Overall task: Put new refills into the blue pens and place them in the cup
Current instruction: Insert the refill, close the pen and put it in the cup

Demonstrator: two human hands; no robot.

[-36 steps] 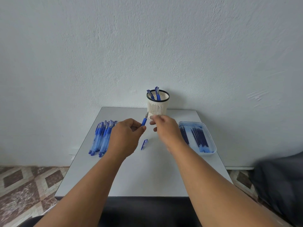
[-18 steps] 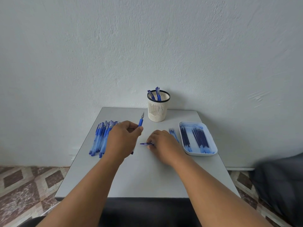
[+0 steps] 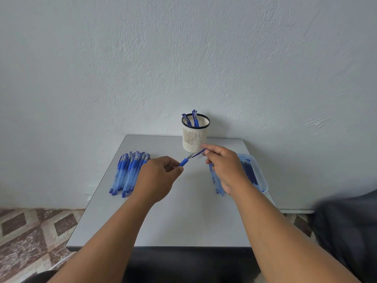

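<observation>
1. Holding one blue pen [image 3: 185, 161] in curled fingers, the left hand [image 3: 158, 177] points the pen's tip up toward the right hand [image 3: 223, 167]
2. Pinched in the right hand's fingertips is a small blue piece [image 3: 198, 153]; I think it is the pen's cap, just beside the tip and not on yet
3. My guess: this pen is nearly ready, so next the cap must line up with the tip and push on, then the pen goes in the cup [image 3: 194, 133]
4. The cup stands at the back of the table [image 3: 173, 221], with two pens [image 3: 192, 119] inside
5. A pile of pens [image 3: 129, 172] lies on the left; a tray of refills [image 3: 256, 174] sits on the right, with a few loose blue sticks [image 3: 216, 182] beside it
6. No words or brand names can be read; the pens are too small
</observation>
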